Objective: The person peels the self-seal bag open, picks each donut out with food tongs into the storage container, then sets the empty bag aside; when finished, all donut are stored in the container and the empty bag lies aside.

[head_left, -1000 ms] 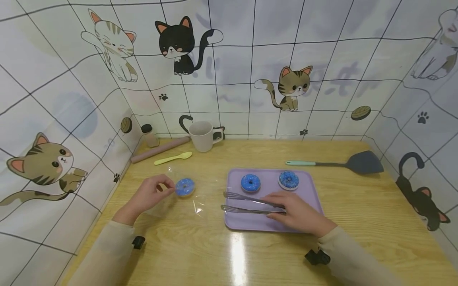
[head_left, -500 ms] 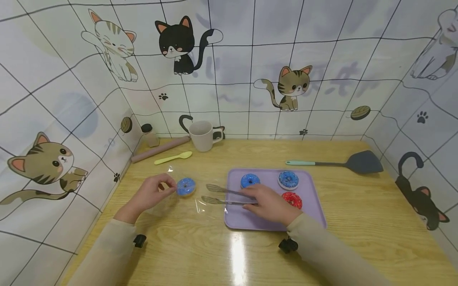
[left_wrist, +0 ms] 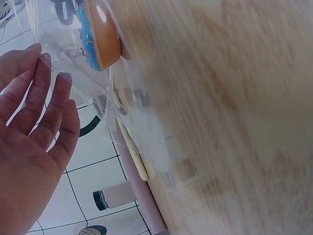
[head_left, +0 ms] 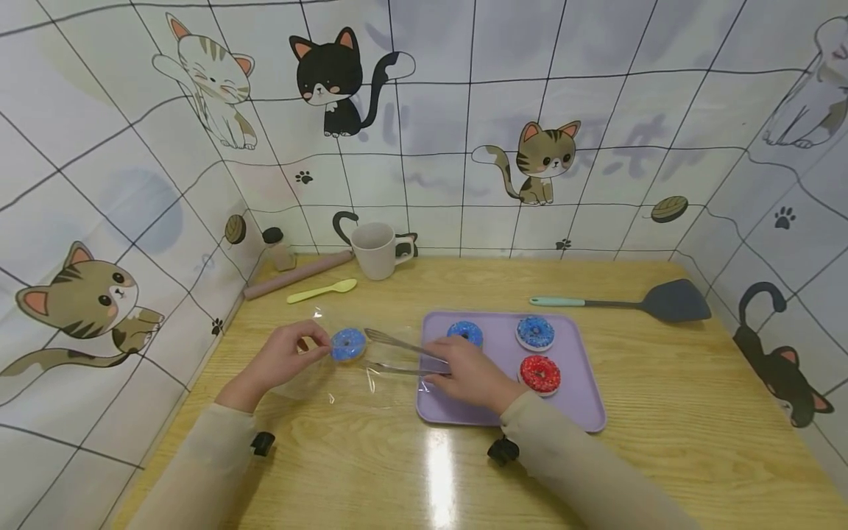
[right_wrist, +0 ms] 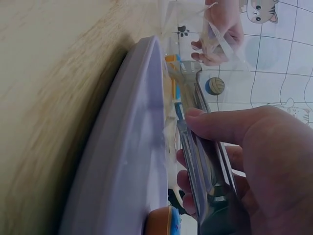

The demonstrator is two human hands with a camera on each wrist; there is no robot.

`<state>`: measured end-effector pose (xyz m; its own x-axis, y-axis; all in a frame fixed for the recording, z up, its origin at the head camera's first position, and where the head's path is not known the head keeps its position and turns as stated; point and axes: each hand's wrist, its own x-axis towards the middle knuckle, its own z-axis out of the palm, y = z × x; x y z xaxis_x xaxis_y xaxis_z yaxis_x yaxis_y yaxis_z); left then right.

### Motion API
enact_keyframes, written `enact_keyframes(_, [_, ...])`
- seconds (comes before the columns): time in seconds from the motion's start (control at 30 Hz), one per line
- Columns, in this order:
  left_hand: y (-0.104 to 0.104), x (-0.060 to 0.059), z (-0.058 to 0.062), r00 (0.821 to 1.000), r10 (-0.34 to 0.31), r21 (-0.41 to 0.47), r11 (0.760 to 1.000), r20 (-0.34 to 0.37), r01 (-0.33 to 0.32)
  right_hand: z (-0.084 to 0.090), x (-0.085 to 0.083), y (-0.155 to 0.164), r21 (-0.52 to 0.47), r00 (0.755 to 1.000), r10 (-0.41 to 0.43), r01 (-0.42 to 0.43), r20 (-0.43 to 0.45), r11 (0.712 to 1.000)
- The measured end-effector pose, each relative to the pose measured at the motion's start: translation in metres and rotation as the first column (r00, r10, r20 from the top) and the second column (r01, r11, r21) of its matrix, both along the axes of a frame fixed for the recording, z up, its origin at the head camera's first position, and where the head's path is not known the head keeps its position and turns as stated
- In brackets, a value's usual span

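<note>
My left hand [head_left: 285, 361] pinches the edge of a clear plastic bag [head_left: 380, 386] lying on the table. A blue-iced toy donut [head_left: 340, 352] sits in the bag, just right of my fingertips; its tan side [left_wrist: 107, 41] shows through the film in the left wrist view. My right hand [head_left: 473, 375] grips metal tongs [head_left: 400, 344], spread apart and pointing left. Their tips are at the donut's right edge, overlapping the bag. Beneath my right hand is a lilac tray [head_left: 576, 405] bearing two blue donuts and a red donut [head_left: 550, 368].
Along the back left are a grey mug [head_left: 372, 254], a rolling pin [head_left: 298, 275], a yellow spoon [head_left: 322, 291] and a black-capped jar [head_left: 280, 254]. A spatula [head_left: 676, 302] lies behind the tray at right. Cat-print walls enclose the table's back and sides.
My right hand has carried the tongs left from over the tray to the bagged donut, uncovering the red donut. My left hand keeps its pinch on the bag and has shifted slightly right.
</note>
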<state>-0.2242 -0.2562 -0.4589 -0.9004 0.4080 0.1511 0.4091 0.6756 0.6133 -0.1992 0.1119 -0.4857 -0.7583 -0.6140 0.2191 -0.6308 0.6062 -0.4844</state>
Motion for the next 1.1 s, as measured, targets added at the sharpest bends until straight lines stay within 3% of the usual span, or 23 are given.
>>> enact_keyframes(0.3, [0.000,-0.002,-0.003,1.000,-0.005,-0.005,1.000,0.002,0.005,-0.003,-0.006,-0.011,0.014,0.997,-0.030,0.029,0.070,0.999])
enact_keyframes(0.73, [-0.001,0.000,-0.002,1.000,0.006,0.001,1.000,0.010,-0.006,-0.001,-0.008,-0.018,0.014,0.997,-0.030,0.029,0.072,0.999])
enact_keyframes(0.9, [-0.002,-0.001,-0.002,1.000,0.015,0.007,1.000,0.014,-0.015,0.002,-0.003,-0.013,-0.007,0.996,-0.030,0.031,0.089,0.999])
enact_keyframes(1.1, [-0.003,-0.001,-0.004,0.999,0.033,0.009,0.999,0.033,-0.033,0.004,0.010,0.003,-0.016,0.999,-0.025,0.026,0.047,1.000])
